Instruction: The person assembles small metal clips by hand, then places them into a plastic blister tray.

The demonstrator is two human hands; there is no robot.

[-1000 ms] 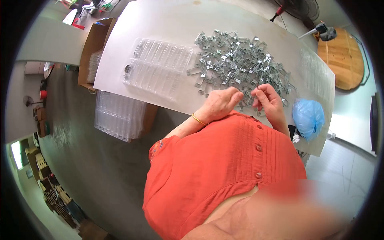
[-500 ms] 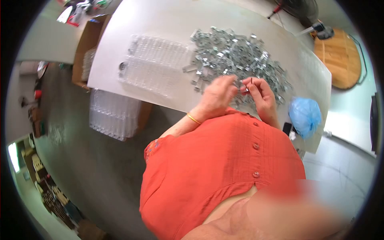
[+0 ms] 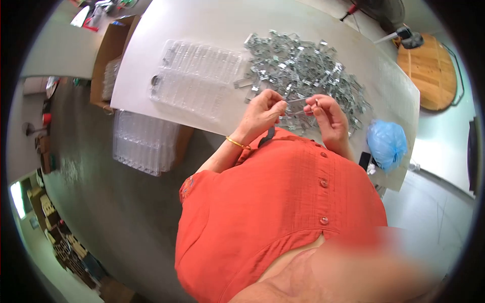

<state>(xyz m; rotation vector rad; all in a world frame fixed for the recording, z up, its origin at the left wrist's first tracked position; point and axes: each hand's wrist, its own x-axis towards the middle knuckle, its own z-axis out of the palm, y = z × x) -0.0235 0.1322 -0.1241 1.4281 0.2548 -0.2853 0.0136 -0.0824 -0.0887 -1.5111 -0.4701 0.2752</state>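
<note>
A heap of small shiny metal parts [image 3: 303, 65] lies on the white table [image 3: 202, 25], just beyond both hands. My left hand [image 3: 264, 112], the one with a gold bangle, pinches one end of a thin metal piece [image 3: 297, 101] over the heap's near edge. Close by on the right, my right hand [image 3: 328, 115] is closed, thumb against fingers, with a small dark-ended item at the fingertips that is too small to name. Clear plastic trays [image 3: 194, 81] lie on the table left of the heap.
A blue plastic bag [image 3: 386, 145] and a dark phone-like object [image 3: 365, 160] are at the right. More clear trays [image 3: 144, 141] sit below the table's left edge, near a cardboard box [image 3: 101, 81]. A round wooden stool top [image 3: 427, 73] stands beyond the table.
The bangled hand has moved slightly left and away from the other, its fingers now pinched on a thin metal piece. The other hand has barely moved.
</note>
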